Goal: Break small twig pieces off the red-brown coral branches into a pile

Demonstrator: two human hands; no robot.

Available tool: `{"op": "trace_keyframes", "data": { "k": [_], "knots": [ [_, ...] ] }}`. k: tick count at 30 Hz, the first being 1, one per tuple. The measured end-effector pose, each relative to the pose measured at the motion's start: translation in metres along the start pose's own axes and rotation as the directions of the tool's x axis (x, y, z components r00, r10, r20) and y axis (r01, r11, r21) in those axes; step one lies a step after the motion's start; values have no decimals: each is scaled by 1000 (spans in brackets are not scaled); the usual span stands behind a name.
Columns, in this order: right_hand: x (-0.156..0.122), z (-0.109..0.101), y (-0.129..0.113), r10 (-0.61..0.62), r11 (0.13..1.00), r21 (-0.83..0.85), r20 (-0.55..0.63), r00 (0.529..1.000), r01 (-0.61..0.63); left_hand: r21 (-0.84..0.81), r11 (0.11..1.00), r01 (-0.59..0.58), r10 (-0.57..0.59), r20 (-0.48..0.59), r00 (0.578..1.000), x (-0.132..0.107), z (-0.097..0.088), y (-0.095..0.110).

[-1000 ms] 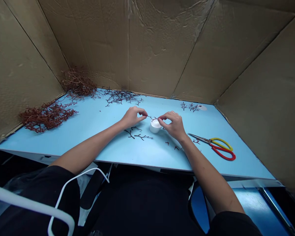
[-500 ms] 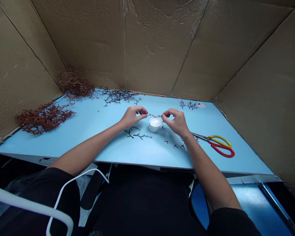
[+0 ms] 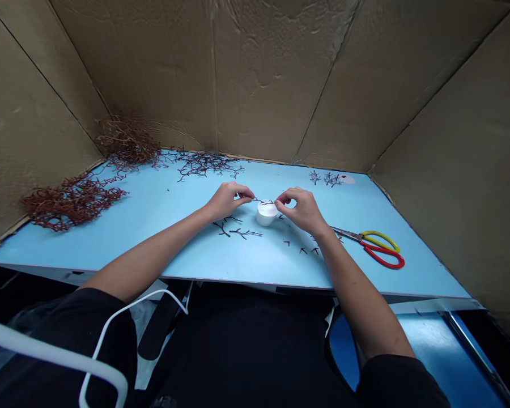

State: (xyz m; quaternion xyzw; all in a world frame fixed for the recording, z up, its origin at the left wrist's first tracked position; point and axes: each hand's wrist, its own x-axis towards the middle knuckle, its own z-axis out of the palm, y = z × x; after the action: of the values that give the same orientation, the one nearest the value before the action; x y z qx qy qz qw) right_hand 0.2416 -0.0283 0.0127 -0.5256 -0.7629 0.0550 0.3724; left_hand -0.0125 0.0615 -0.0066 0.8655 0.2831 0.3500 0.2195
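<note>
Dark twig [image 3: 263, 200] held up just above a little white cup [image 3: 267, 213], pinched at both ends. Cardboard walls [image 3: 259, 85] around a blue tabletop [image 3: 123, 241], with rusty-red branchy piles [image 3: 72, 204] off to the far left, red-and-yellow scissors [image 3: 376, 246] over on the right, and loose dark twig bits [image 3: 238, 231] near the cup. Left hand [image 3: 226, 200] and right hand [image 3: 300, 211] both mostly closed, each with a tight thumb-and-finger pinch on the twig.

The left hand [image 3: 226, 201] and right hand [image 3: 301, 211] pinched opposite ends of a thin dark twig [image 3: 264, 201] just above a small white cup [image 3: 267, 212]. More twigs [image 3: 238, 232] lay on the blue table [image 3: 110, 241], with red-and-yellow scissors [image 3: 372, 246] right of the right hand and reddish-brown branch heaps [image 3: 72, 204] against the cardboard wall [image 3: 280, 85].
</note>
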Motion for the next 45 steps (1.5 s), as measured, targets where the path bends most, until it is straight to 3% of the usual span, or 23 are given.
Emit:
{"op": "trace_keyframes", "data": {
  "k": [7, 17, 22, 27, 32, 45],
  "knots": [
    [-1, 3, 0, -4, 999, 39, 33, 999, 3, 132, 987, -90, 87, 28, 996, 2, -3, -4],
    [1, -3, -3, 10, 996, 92, -106, 994, 0, 6, 998, -55, 56, -52, 997, -1, -2, 8],
    [0, -9, -8, -41, 997, 59, -125, 991, 48, -11, 999, -32, 31, -57, 998, -5, 6, 13],
    [-2, -12, -11, -80, 997, -17, -111, 991, 79, -2, 1000, -18, 18, -26, 999, -6, 11, 14],
    [-3, -9, -13, -48, 998, -34, -19, 999, 47, 21, 1000, 7, -7, -18, 1000, -7, 10, 12],
    [-1, -14, -14, 79, 985, 151, 2, 997, -78, -307, 950, 64, -79, -38, 996, -2, 1, 22]
  ]
}}
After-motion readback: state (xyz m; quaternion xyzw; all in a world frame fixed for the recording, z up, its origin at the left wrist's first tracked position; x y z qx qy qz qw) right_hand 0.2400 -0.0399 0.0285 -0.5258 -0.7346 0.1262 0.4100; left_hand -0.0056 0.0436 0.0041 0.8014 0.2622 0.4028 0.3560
